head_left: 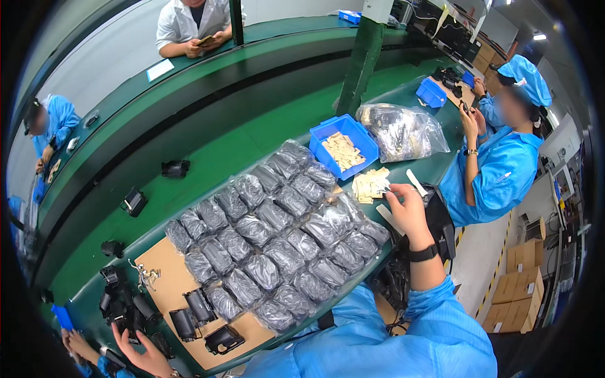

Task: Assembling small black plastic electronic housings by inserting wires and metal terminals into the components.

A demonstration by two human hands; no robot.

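1. Left hand point(144, 354): fingers spread beside the heap of black plastic parts point(120, 305), with nothing seen in its grip. The parts lie tangled and overlapping; lifting one could drag a neighbour off the bench point(89, 318).

2. Right hand point(406, 208): thumb and forefinger drawn nearly together at the loose beige slips point(370, 184); whether they pinch a slip cannot be told. The slips overlap and look thin, so two might be lifted as one.

3. Blue bin point(365, 135): holds more slips and stands against the wrapped packs point(261, 271). A knock from the reaching arm could shift it and spill slips among them.

4. Wrapped packs: set in close rows, partly on a cardboard sheet point(165, 255). The outer row lies near the wearer's side of the bench; a sleeve brushing it might push a pack over the edge.

5. Unwrapped black part point(224, 340): rests near the cardboard's edge, bare of film. A sweep of the left forearm could scratch or displace it.

6. Silver metal pieces point(146, 275): lie clustered beside the heap; careless reaching might scatter them.
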